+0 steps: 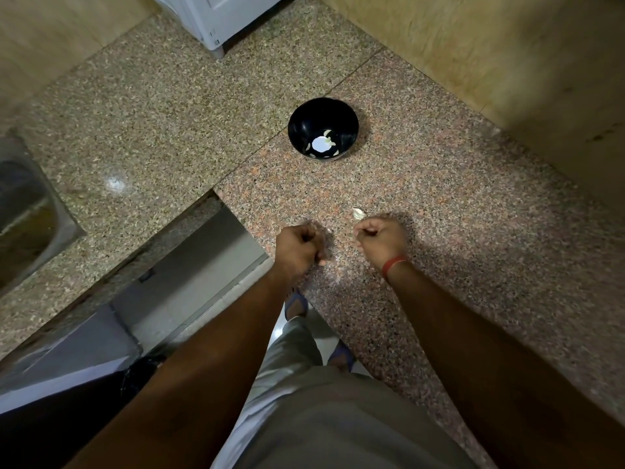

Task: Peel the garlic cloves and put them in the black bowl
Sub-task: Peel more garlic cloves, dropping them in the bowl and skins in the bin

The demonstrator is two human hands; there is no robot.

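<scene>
Presently, both hands are held low over the speckled granite countertop [439,184], near its front edge. The left hand [299,247] is curled into a fist, knuckles up; a small pale fragment [328,230] shows just beside its knuckles, and whether anything is held inside the fist cannot be told. The right hand [380,240], with a red thread band [394,265] at the wrist, is likewise curled tight, and what it grips, if anything, cannot be told. One garlic clove [358,213] lies on the stone just beyond the right hand, close to its knuckles but apart from them.

The black bowl [304,125] stands upright farther back on the counter, well apart from both hands, beside a seam between slabs. Several pale peeled cloves [327,133] are seen on its floor, along with a bright reflection. Open granite lies between the hands and the bowl.

To the left of the left hand the counter edge drops into an open gap showing the floor below. A steel sink [30,211] is set in the far left slab. A white appliance corner [216,22] stands at the back edge. A tan wall [507,55] bounds the counter on the right.
</scene>
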